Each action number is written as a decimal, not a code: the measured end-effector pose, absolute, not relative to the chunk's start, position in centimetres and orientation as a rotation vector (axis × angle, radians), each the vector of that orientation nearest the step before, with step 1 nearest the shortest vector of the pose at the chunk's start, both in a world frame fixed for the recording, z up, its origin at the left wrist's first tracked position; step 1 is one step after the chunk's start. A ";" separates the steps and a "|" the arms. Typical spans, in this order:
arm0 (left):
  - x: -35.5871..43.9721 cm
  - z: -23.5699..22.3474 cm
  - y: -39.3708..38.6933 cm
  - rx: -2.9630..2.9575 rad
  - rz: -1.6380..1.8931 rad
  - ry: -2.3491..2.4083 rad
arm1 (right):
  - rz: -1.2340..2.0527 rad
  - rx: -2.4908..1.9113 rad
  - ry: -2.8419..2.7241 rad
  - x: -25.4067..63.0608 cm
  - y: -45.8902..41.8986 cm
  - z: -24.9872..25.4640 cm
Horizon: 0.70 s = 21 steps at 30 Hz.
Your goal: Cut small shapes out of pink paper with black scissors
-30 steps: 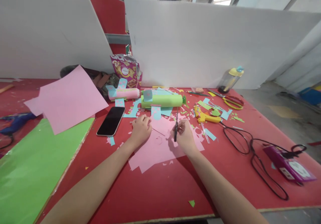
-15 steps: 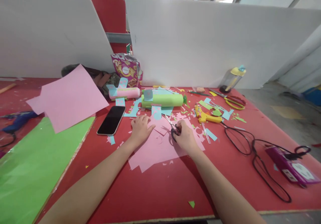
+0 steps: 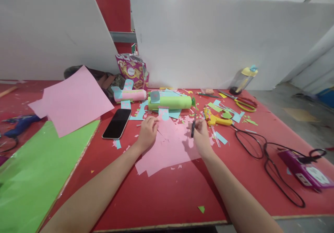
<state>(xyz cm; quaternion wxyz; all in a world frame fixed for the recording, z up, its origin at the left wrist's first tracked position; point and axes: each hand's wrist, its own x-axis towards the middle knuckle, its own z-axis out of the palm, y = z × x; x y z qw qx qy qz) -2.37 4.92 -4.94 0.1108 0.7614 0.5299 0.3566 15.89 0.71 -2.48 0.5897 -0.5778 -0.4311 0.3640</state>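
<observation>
The person's right hand (image 3: 201, 136) gripped a small pair of black-handled scissors (image 3: 193, 129), blades pointing toward the far side of the red counter (image 3: 167, 198), over the right part of a pink sheet (image 3: 171, 151). The left hand (image 3: 147, 133) rested at that sheet's left side, fingers bent and thumb drawn in near them; from where I stood, I couldn't tell whether they pinched a bit of paper.

The sheet lay on the counter between the two hands, its near left corner notched. Just beyond it lay a green cylinder (image 3: 171, 103) with light-blue tabs, and left of that a pink cylinder (image 3: 132, 95) with similar tabs. A phone (image 3: 117, 123), its screen dark, lay left of the left hand. Near the right hand was a yellow glue gun (image 3: 219, 120), with a black cable trailing toward a purple power strip (image 3: 304, 168). Farther back, larger scissors (image 3: 237, 99) with yellow-and-red handles lay near a yellow-topped bottle (image 3: 244, 80).
</observation>
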 end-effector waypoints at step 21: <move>-1.2 -4.5 3.2 2.145 1.272 1.085 | 0.923 -1.308 -1.026 15.1 0.3 -2.8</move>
